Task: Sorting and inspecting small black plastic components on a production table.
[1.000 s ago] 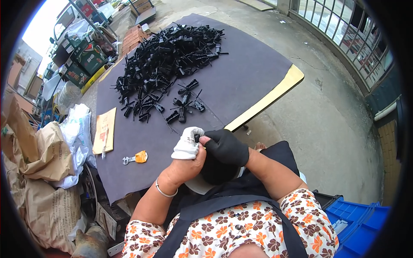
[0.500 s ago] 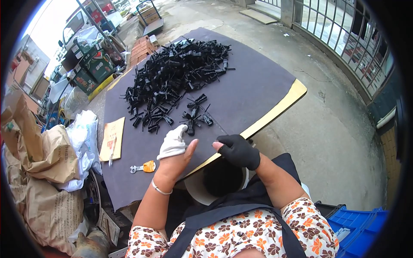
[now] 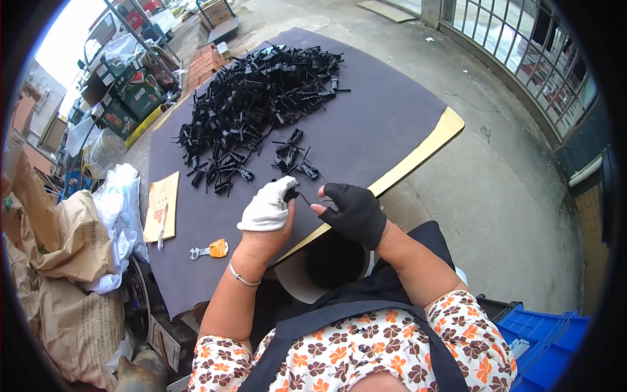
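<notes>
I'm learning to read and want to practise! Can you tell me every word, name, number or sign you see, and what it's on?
There's nothing I can read out clearly:
Yellow pad: red print, too small.
Brown paper sack: rows of print, too blurred.
Green box: pale markings, too blurred.
Black pieces: no writing I can make out.

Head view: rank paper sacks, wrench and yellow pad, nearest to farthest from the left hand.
1. Wrench, on the table, left of the left hand.
2. Yellow pad, farther left, near the table's edge.
3. Paper sacks, farthest left, beyond the table.
</notes>
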Motion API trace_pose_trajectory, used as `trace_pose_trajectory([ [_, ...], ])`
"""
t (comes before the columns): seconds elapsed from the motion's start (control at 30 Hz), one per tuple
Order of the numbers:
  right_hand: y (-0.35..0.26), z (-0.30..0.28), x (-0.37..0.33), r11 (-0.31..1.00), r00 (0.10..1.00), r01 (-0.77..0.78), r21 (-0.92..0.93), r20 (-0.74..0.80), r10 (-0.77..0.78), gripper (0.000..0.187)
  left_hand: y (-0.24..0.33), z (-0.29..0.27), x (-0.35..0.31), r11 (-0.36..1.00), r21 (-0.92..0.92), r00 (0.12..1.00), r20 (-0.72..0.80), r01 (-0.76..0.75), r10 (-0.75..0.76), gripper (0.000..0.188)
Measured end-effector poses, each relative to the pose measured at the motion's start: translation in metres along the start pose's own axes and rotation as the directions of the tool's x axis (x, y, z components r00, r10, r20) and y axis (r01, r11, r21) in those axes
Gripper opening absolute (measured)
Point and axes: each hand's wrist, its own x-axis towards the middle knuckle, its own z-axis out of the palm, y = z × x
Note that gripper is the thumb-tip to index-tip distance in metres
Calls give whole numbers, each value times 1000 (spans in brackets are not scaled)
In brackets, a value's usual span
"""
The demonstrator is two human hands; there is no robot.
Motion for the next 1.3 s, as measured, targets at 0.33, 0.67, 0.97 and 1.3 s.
trace_pose_trajectory([
  [0.33,-3,4,-6,999,984,-8,-33,180,13,12,9,0,-3,986,48,987,-37,-157,159,35],
  [0.67,-8,-8,-1,869,912,-365,335,319,260,18,10,10,-10,895,-446,997,-71,-22,-11,44],
  [0.97,-22,-12,-1,810,903,-354,468,396,167,15,19,7,-4,903,-427,989,-107,46,-100,45],
  [1.3,-11,-4,1,863,940,-304,403,272,204,16,23,-1,-11,860,-481,967,252,169,-49,42],
])
